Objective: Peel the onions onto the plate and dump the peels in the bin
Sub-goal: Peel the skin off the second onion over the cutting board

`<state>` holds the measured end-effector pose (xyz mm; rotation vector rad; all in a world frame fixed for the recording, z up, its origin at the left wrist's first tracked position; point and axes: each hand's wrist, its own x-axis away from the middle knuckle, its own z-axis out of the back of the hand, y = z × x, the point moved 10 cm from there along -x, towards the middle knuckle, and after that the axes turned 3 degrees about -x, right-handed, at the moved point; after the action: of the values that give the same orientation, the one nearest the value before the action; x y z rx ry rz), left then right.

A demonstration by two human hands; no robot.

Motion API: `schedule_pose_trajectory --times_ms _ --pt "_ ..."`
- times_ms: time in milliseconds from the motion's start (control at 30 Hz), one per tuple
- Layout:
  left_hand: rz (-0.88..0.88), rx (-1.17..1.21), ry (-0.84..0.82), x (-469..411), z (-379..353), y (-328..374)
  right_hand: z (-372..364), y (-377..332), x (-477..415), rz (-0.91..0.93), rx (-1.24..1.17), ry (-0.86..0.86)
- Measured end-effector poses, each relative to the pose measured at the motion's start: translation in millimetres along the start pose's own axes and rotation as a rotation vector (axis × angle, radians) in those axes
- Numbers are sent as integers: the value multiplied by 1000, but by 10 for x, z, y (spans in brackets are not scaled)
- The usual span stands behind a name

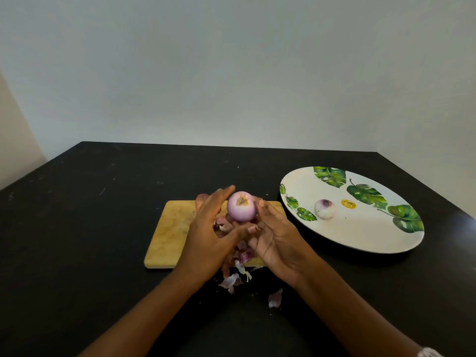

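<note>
A peeled purple onion (241, 206) is held up above the wooden cutting board (168, 235), root end facing me. My left hand (211, 233) cups it from the left, fingers extended along its side and thumb underneath. From the right, my right hand (277, 237) pinches the onion with thumb and fingertips. A second peeled onion (325, 208) lies on the white leaf-patterned plate (360, 235) to the right. Loose purple peels (237, 276) lie on the board's near edge and on the table below my hands. Another unpeeled onion (201, 199) peeks out behind my left hand.
The black table (90, 228) runs to a pale wall at the back. A stray peel (275, 298) lies on the table near my right forearm. A small yellow sticker (348, 203) sits on the plate. No bin is in view.
</note>
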<state>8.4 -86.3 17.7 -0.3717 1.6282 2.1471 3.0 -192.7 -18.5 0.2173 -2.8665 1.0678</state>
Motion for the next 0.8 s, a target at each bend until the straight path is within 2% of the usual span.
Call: schedule_pose_trajectory --times_ms 133,200,267,367,500,667,800 --pt "-44 22 -3 -1 11 62 -50 65 32 -62 28 -62" --pt "-51 13 16 8 31 75 -11 54 22 -52 136 -48" --pt "-65 -32 52 22 64 91 63 -49 -17 60 381 -5" --pt "-90 -129 99 33 109 83 23 -349 42 382 753 51" --pt "-133 -199 131 47 130 87 -188 -462 174 617 897 -65" --pt "-222 -271 129 85 107 145 -224 -593 245 829 1043 -62" --pt "-245 -291 115 94 69 203 -230 -597 263 864 1123 -39"
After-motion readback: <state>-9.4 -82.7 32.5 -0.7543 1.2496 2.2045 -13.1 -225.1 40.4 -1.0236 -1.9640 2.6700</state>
